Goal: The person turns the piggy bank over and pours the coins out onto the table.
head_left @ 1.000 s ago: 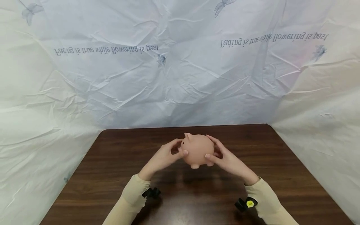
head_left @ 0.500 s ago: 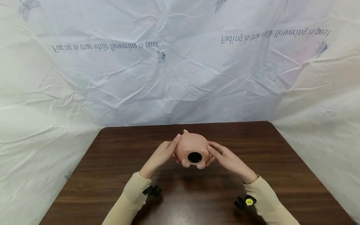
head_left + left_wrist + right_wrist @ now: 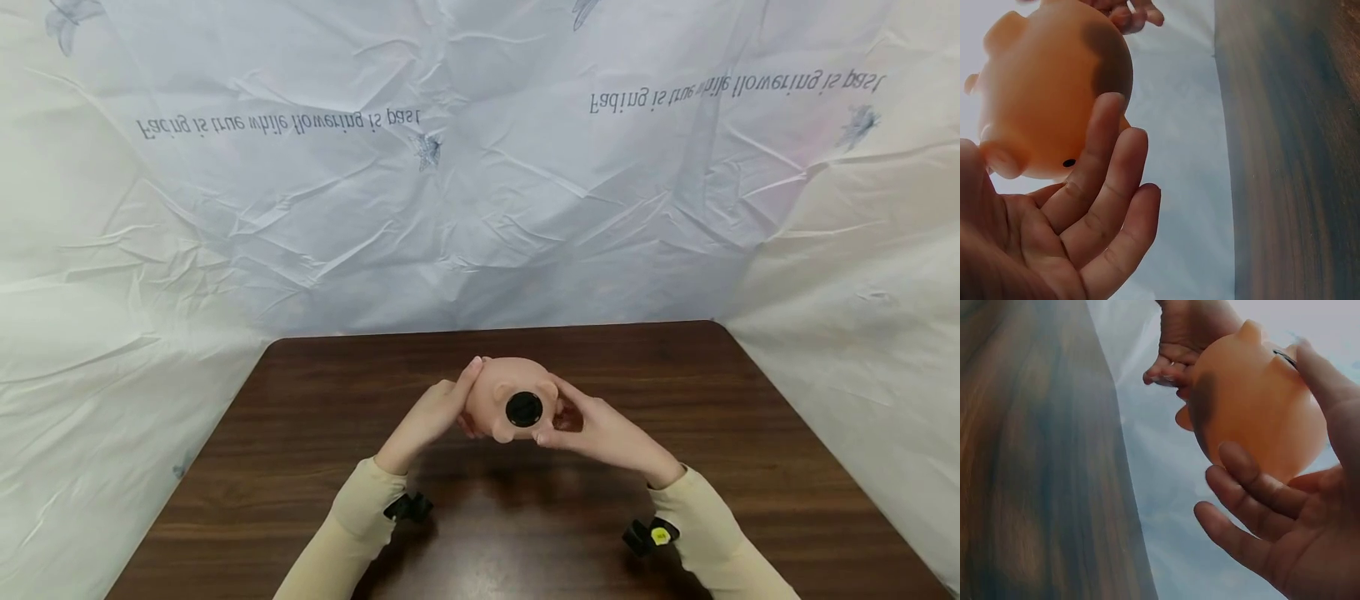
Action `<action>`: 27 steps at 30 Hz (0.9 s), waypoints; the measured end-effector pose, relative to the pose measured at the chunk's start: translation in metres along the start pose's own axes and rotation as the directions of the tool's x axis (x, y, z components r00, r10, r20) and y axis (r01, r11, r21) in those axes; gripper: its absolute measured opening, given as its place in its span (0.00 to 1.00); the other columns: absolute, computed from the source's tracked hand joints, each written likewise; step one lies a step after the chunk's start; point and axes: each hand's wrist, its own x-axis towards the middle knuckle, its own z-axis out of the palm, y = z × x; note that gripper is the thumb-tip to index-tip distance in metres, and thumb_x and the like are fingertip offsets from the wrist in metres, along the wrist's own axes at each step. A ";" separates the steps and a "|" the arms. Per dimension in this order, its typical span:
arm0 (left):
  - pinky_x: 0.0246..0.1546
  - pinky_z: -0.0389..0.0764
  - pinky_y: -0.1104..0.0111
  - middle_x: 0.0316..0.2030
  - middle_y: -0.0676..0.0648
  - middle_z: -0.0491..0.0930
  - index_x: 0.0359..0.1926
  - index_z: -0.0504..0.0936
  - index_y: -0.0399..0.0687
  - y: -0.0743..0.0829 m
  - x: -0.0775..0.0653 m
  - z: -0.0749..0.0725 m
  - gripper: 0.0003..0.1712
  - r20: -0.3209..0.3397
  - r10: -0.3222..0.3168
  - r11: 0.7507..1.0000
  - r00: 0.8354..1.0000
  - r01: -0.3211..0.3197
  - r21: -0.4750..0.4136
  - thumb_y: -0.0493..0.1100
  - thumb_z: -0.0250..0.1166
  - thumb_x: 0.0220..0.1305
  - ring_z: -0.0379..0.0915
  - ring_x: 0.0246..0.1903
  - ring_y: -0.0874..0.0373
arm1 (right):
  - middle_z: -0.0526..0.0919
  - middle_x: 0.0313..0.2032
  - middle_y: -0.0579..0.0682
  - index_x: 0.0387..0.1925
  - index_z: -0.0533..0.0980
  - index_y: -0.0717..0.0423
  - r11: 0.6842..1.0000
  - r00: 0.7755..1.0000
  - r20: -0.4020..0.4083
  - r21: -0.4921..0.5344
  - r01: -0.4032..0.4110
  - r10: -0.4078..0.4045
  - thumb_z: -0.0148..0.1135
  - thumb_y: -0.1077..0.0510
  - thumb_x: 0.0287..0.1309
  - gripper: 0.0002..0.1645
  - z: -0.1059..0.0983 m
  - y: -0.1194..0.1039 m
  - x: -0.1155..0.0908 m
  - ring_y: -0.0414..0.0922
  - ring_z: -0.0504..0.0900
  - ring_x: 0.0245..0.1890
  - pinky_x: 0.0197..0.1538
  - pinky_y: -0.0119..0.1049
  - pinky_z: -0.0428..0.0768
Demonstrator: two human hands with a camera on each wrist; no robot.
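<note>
A pink piggy bank [image 3: 487,392] is held up above the table, its underside tilted toward the head camera. A round black plug [image 3: 523,409] sits between its stubby feet. My left hand [image 3: 431,417] grips the head end, thumb along its side; the left wrist view shows an eye and the snout near that palm [image 3: 1041,244]. On the other side my right hand [image 3: 611,429] holds the rear end between thumb and fingers. In the right wrist view, its curled fingers support the round body [image 3: 1260,406], with the plug's edge just showing.
A dark brown wooden table [image 3: 300,467] lies beneath both hands. White printed sheeting [image 3: 480,208] hangs behind it and along both sides. Black wrist devices [image 3: 408,507] are strapped over the cream sleeves [image 3: 341,533].
The piggy bank has been turned from side-on so that its underside and black plug face the head camera. My right thumb has shifted down to the lower edge beside the plug.
</note>
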 end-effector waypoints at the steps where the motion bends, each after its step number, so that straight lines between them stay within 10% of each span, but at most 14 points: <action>1: 0.41 0.83 0.48 0.20 0.45 0.85 0.26 0.90 0.47 0.000 0.000 0.000 0.51 -0.008 -0.005 1.000 1.000 0.005 0.005 0.80 0.36 0.68 0.84 0.30 0.38 | 0.83 0.47 0.41 0.79 0.49 0.37 1.000 1.000 0.002 -0.022 0.013 -0.013 0.72 0.41 0.59 0.57 0.001 0.000 0.000 0.42 0.83 0.46 0.47 0.40 0.82; 5: 0.41 0.83 0.47 0.21 0.46 0.85 0.28 0.90 0.47 -0.001 0.001 0.003 0.50 -0.020 -0.017 1.000 1.000 0.017 -0.006 0.80 0.37 0.68 0.85 0.29 0.44 | 0.83 0.47 0.37 0.79 0.47 0.34 0.975 0.995 -0.055 -0.211 0.075 -0.088 0.75 0.33 0.51 0.63 0.004 -0.002 -0.001 0.35 0.81 0.45 0.45 0.38 0.82; 12: 0.42 0.84 0.49 0.24 0.45 0.86 0.27 0.90 0.47 -0.001 -0.001 0.004 0.49 0.036 0.014 0.999 0.999 -0.013 -0.033 0.79 0.37 0.70 0.84 0.32 0.43 | 0.73 0.60 0.51 0.80 0.51 0.49 0.840 0.938 -0.221 -0.531 0.116 -0.269 0.76 0.31 0.47 0.67 0.008 -0.003 -0.002 0.43 0.81 0.45 0.43 0.43 0.82; 19: 0.45 0.83 0.47 0.25 0.42 0.86 0.29 0.90 0.46 0.002 -0.002 0.004 0.51 0.108 0.050 0.996 0.993 -0.042 -0.078 0.77 0.34 0.72 0.84 0.35 0.39 | 0.44 0.79 0.45 0.81 0.44 0.40 0.899 0.932 -0.166 -0.363 0.247 -0.323 0.81 0.41 0.47 0.71 0.001 -0.003 -0.001 0.47 0.61 0.73 0.63 0.50 0.74; 27: 0.47 0.81 0.47 0.28 0.45 0.87 0.35 0.90 0.49 0.005 -0.004 0.004 0.49 0.163 0.067 0.996 0.984 -0.055 -0.077 0.76 0.31 0.74 0.85 0.34 0.48 | 0.58 0.75 0.49 0.79 0.50 0.54 0.872 0.872 -0.144 -0.231 0.431 -0.469 0.84 0.50 0.45 0.69 0.008 -0.008 0.000 0.46 0.67 0.69 0.66 0.35 0.70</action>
